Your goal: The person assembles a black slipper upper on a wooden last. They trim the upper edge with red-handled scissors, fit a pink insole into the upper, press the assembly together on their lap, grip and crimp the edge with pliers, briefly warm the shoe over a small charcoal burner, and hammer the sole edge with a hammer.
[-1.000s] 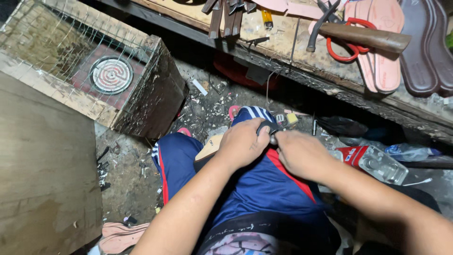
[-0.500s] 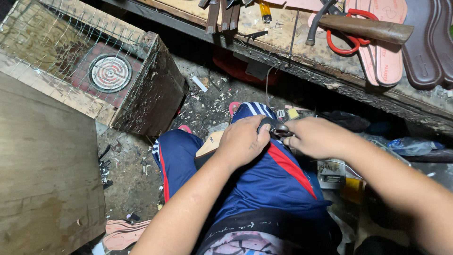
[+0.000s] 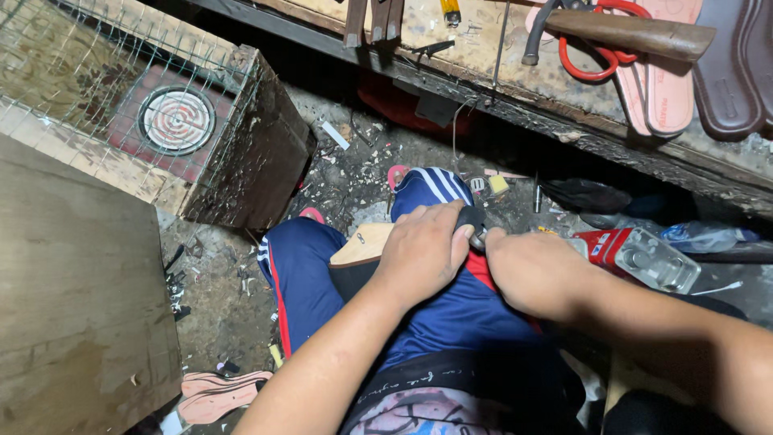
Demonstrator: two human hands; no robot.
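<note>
Evidently steadying it for work, the left hand (image 3: 423, 251) clamps a tan, dark-edged shoe sole (image 3: 360, 248) against the knee while the right hand (image 3: 538, 272) pinches its end.

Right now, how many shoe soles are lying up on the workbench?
3: a pink sole under the red scissors, a dark brown sole beside it, another dark sole at the frame's edge. More may be hidden.

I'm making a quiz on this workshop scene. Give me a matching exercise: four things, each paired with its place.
Things:
1. red-handled scissors
2. tan shoe sole
3. round coil heater
4. pink insole

Places:
A. inside the wire-meshed wooden box
B. on the floor beside the left leg
C. on the workbench
D. on the lap under the left hand

Pairs: 1-C, 2-D, 3-A, 4-B
</note>
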